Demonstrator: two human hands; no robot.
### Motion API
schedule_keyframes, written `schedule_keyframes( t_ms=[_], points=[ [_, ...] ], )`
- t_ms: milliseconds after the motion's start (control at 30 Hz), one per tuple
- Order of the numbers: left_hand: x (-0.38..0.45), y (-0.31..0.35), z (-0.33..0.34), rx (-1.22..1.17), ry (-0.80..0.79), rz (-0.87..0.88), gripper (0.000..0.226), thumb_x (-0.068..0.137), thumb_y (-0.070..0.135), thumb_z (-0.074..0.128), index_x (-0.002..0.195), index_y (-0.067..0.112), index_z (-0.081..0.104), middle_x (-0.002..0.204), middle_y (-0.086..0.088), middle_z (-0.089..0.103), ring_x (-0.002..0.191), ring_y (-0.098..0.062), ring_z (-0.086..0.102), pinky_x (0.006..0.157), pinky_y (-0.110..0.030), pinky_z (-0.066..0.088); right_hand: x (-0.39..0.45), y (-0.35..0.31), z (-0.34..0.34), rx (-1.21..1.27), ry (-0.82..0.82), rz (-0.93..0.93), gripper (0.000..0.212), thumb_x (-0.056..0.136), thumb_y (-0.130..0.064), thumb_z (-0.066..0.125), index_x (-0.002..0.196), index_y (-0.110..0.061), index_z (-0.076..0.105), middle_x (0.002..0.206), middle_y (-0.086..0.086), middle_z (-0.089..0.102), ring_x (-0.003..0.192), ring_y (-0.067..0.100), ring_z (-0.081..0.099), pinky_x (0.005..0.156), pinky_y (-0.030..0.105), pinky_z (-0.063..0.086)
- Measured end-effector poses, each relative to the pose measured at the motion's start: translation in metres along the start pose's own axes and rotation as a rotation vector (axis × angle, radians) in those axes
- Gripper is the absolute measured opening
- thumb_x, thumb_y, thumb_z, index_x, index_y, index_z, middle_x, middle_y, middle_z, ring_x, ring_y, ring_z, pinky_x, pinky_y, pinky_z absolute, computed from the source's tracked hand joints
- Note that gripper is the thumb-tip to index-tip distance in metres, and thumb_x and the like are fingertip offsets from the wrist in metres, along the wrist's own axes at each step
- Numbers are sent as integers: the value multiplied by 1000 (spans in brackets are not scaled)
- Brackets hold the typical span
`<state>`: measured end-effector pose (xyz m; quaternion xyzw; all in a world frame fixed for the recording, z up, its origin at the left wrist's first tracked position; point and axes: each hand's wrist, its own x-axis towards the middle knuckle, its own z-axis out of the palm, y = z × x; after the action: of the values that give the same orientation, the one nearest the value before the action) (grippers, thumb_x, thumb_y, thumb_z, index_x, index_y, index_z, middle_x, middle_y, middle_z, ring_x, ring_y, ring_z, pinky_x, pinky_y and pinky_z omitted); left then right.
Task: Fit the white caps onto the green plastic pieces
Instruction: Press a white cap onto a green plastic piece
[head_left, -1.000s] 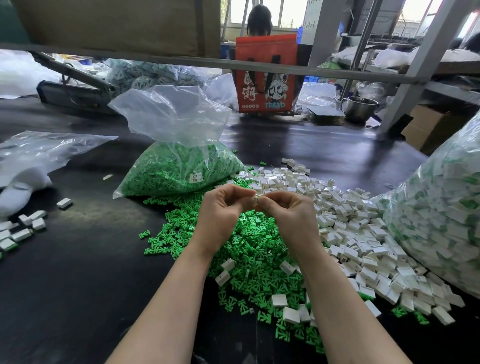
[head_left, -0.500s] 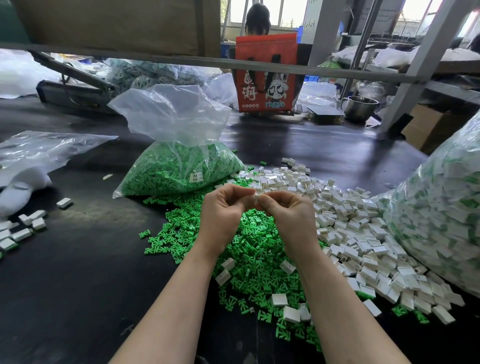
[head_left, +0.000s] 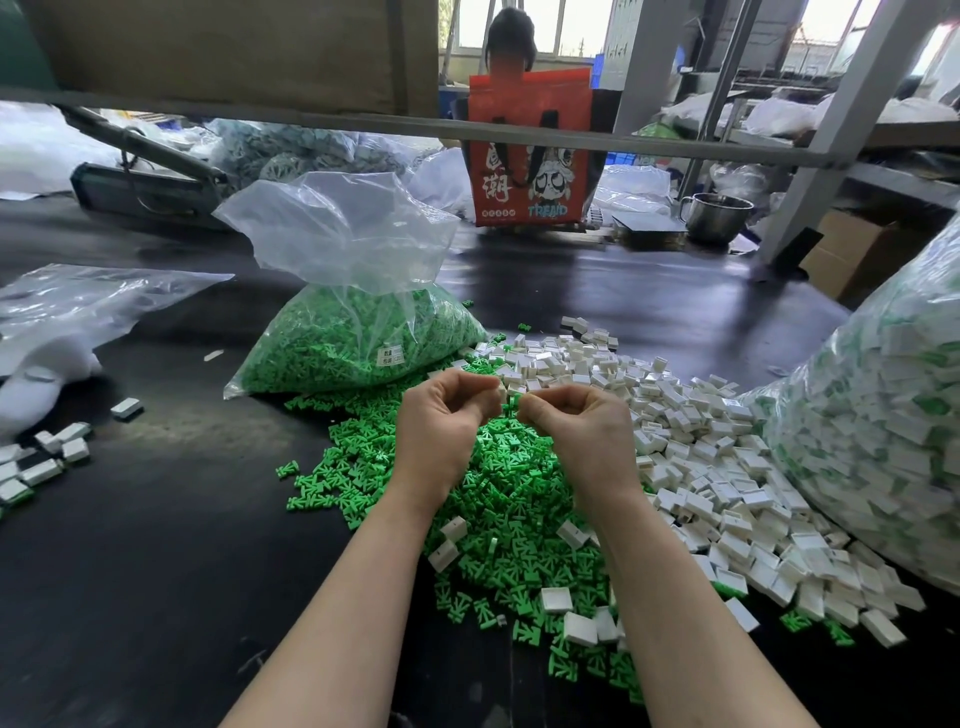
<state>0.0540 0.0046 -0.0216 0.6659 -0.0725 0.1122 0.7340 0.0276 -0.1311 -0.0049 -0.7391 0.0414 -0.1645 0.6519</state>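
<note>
Both my hands are raised over a heap of loose green plastic pieces (head_left: 498, 483) on the black table. My left hand (head_left: 441, 426) pinches a white cap (head_left: 502, 393) at its fingertips. My right hand (head_left: 576, 431) pinches a green piece (head_left: 514, 401) just beside that cap. A small gap shows between the two hands. A pile of loose white caps (head_left: 691, 447) spreads to the right of the green heap, with a few caps lying among the green pieces near my forearms.
A clear bag of green pieces (head_left: 358, 338) stands behind the heap. A big clear bag of assembled white-and-green parts (head_left: 883, 426) fills the right edge. Some capped pieces (head_left: 47, 462) lie at the left. A red tote bag (head_left: 530, 156) and a person sit across the table.
My hands, pressed together before, have drawn slightly apart, and the green piece now shows between the fingertips.
</note>
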Motion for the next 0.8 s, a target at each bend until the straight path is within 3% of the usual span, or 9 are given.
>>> schedule_keyframes(
  t_ms=[133, 433, 667, 800],
  points=[
    [1, -2, 1, -3, -13, -30, 11, 83, -2, 72, 88, 8, 74, 80, -7, 76, 75, -15, 72, 75, -25, 58, 1, 0, 2, 16, -3, 6, 8, 77, -10, 82, 79, -8, 74, 73, 7, 74, 65, 11, 68, 65, 21, 56],
    [1, 0, -2, -93, -49, -52, 14, 85, -3, 70, 86, 10, 73, 77, -4, 76, 73, -12, 71, 70, -19, 55, -1, -5, 3, 105, -43, 64, 6, 83, -7, 75, 79, -10, 72, 69, 8, 73, 55, 2, 64, 53, 11, 46],
    [-1, 6, -4, -61, -98, -38, 13, 84, -3, 70, 87, 9, 74, 76, -3, 75, 71, -11, 70, 68, -18, 54, 1, -4, 0, 51, -78, 36, 5, 83, -8, 76, 84, -3, 74, 71, 9, 73, 56, 3, 65, 56, 13, 48],
    [-2, 7, -5, -32, -116, -21, 11, 83, -5, 70, 89, 4, 73, 74, -2, 75, 69, -10, 70, 68, -17, 53, 1, -3, -1, 17, -101, 18, 4, 82, -8, 77, 79, -9, 75, 69, 7, 74, 57, 5, 65, 57, 13, 48]
  ],
)
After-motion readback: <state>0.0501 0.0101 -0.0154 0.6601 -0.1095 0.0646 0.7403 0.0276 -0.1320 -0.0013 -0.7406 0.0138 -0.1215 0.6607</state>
